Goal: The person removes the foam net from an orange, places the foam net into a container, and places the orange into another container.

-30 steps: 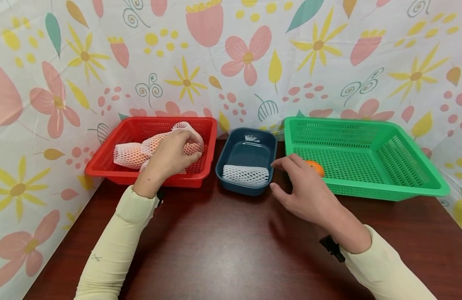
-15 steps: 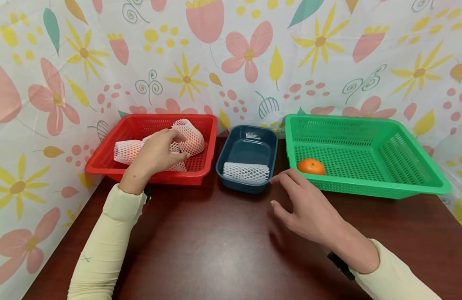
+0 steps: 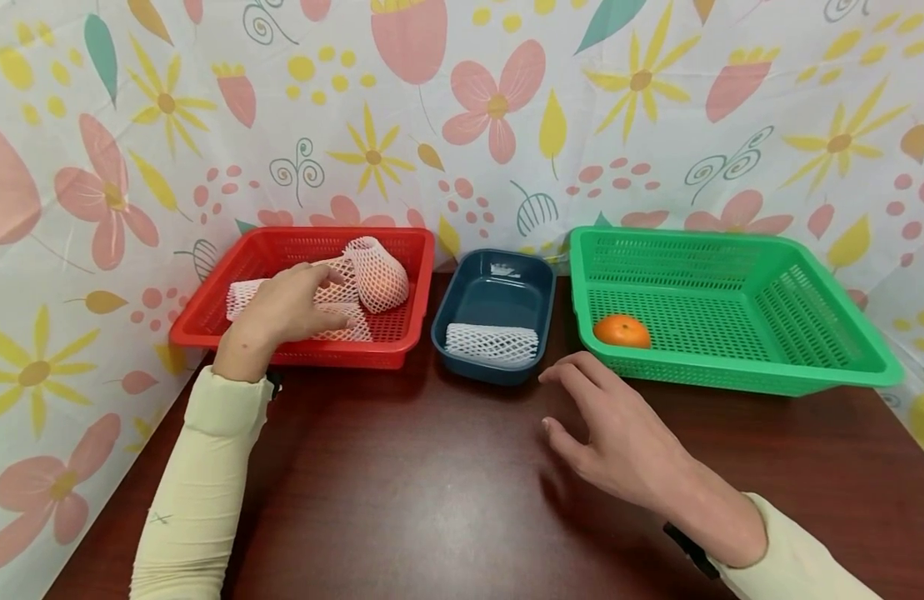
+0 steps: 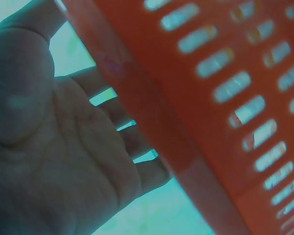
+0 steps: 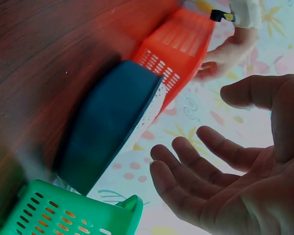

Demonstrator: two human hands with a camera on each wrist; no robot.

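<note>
My left hand (image 3: 277, 312) hovers above the front left of the red basket (image 3: 372, 358), fingers spread loosely and holding nothing. Inside that basket lie several orange-pink fruits in white foam nets, one netted fruit (image 3: 382, 279) at the right; my hand partly covers the others. In the left wrist view, my fingers pass behind the basket's rim (image 4: 152, 107). My right hand (image 3: 619, 429) is held over the table, in front of the green basket (image 3: 731, 371), with relaxed, parted fingers and nothing in them. An orange (image 3: 622, 331) rests in the green basket's near left corner.
A dark blue dish (image 3: 499, 292) stands between the two baskets, with a white foam net sleeve (image 3: 491, 343) lying across its front end. Brown wood table (image 3: 432, 500) extends before them. A flower-printed cloth (image 3: 476, 192) hangs behind.
My left hand has drawn back to the left and toward me, uncovering the netted fruit at the right. My right hand has moved slightly nearer to me, bringing the orange into fuller view.
</note>
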